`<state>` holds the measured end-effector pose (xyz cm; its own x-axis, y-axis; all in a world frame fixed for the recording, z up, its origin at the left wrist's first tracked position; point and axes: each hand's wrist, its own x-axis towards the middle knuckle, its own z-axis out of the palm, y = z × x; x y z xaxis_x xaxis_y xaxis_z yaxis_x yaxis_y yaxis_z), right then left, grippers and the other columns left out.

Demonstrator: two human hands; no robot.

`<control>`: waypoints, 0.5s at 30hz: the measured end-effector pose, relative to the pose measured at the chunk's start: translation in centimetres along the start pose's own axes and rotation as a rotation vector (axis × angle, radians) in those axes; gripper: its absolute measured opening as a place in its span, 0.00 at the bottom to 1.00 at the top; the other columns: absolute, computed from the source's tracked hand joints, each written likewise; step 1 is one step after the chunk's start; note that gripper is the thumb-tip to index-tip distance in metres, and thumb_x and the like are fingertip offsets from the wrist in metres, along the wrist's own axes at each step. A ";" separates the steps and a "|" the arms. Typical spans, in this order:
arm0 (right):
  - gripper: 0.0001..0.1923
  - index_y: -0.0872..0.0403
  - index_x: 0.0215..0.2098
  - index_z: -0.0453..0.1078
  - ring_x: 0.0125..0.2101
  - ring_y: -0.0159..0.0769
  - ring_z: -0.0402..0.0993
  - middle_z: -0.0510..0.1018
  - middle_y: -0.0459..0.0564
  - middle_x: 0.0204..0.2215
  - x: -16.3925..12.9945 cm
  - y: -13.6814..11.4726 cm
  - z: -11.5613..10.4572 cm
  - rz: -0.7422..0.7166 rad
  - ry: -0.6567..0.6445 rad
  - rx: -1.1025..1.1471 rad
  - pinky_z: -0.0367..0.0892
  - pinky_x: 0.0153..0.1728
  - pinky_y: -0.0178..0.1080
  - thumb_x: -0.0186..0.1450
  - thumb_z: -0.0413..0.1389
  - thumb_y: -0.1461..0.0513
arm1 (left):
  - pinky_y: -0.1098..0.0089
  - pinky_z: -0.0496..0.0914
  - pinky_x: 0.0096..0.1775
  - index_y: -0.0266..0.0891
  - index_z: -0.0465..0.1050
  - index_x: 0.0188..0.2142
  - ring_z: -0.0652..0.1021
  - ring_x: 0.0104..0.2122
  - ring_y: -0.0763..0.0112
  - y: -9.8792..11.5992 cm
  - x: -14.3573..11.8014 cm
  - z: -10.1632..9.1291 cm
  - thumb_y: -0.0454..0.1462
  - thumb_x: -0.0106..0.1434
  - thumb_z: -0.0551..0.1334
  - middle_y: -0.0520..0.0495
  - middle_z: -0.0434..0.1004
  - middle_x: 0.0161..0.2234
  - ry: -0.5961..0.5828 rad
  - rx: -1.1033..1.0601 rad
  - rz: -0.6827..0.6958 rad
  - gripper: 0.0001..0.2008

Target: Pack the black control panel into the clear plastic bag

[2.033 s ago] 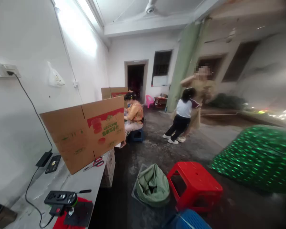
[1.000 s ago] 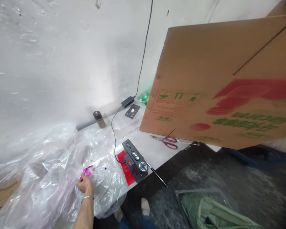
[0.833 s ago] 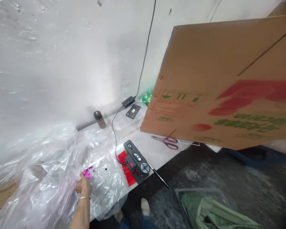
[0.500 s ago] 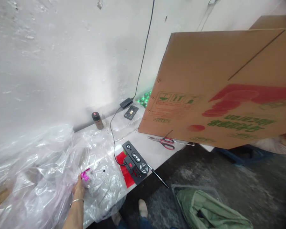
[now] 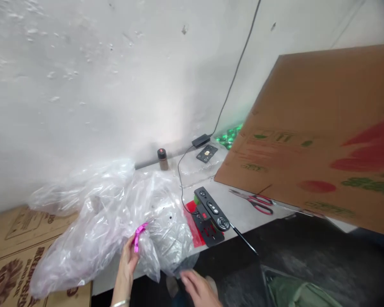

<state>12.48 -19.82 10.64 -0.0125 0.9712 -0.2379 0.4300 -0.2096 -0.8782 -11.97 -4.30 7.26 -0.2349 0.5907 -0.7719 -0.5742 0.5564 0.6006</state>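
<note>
My left hand [image 5: 128, 260] is closed, with a shiny pink strip [image 5: 140, 233] like foil or ribbon pinched at its fingertips. Around it spreads a crumpled heap of clear plastic bags [image 5: 92, 230], draped over the table's left part. My right hand [image 5: 200, 290] shows at the bottom edge, slightly blurred, close to the lower end of the plastic. Its fingers are stretched out and nothing shows in them. Right of the plastic, a black electronic device with round speaker-like discs [image 5: 211, 209] lies over a red sheet [image 5: 192, 221], a thin cable running to it.
Red-handled scissors [image 5: 259, 202] and a thin black rod [image 5: 245, 239] lie to the right. A large cardboard box [image 5: 307, 140] fills the right side; another printed carton [image 5: 13, 256] is lower left. A dark-capped bottle [image 5: 162, 160] and adapter [image 5: 201, 140] stand by the wall.
My right hand has come into view at the bottom. The pink strip has lifted slightly with my left hand, and the plastic has shifted off the left carton. My view has turned left.
</note>
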 end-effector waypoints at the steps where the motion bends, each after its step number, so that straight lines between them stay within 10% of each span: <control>1: 0.14 0.53 0.49 0.78 0.44 0.38 0.83 0.84 0.51 0.42 1.7 -1.2 0.9 -0.055 -0.043 0.005 0.79 0.49 0.44 0.79 0.52 0.56 | 0.71 0.76 0.31 0.37 0.77 0.30 0.80 0.24 0.68 -0.2 -1.2 -0.7 0.25 0.59 0.70 0.50 0.81 0.26 -0.003 -0.014 -0.017 0.08; 6: 0.24 0.48 0.70 0.68 0.64 0.43 0.74 0.75 0.57 0.66 9.0 -6.8 4.9 -0.262 -0.219 -0.029 0.69 0.66 0.47 0.77 0.50 0.62 | 0.71 0.77 0.35 0.40 0.76 0.28 0.82 0.27 0.66 -1.3 -5.5 -3.1 0.23 0.52 0.69 0.50 0.83 0.27 -0.061 -0.102 -0.026 0.11; 15: 0.13 0.56 0.56 0.75 0.53 0.42 0.81 0.82 0.53 0.52 10.3 -6.9 8.9 -0.216 -0.341 -0.248 0.77 0.57 0.53 0.75 0.60 0.63 | 0.68 0.78 0.34 0.38 0.76 0.29 0.83 0.27 0.65 1.0 -5.1 -4.5 0.27 0.50 0.67 0.48 0.83 0.27 -0.077 -0.203 -0.010 0.07</control>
<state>1.33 -9.38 10.59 -0.4027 0.8885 -0.2200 0.5869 0.0662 -0.8070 -14.85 -9.35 10.87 -0.1719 0.6331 -0.7547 -0.7246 0.4378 0.5323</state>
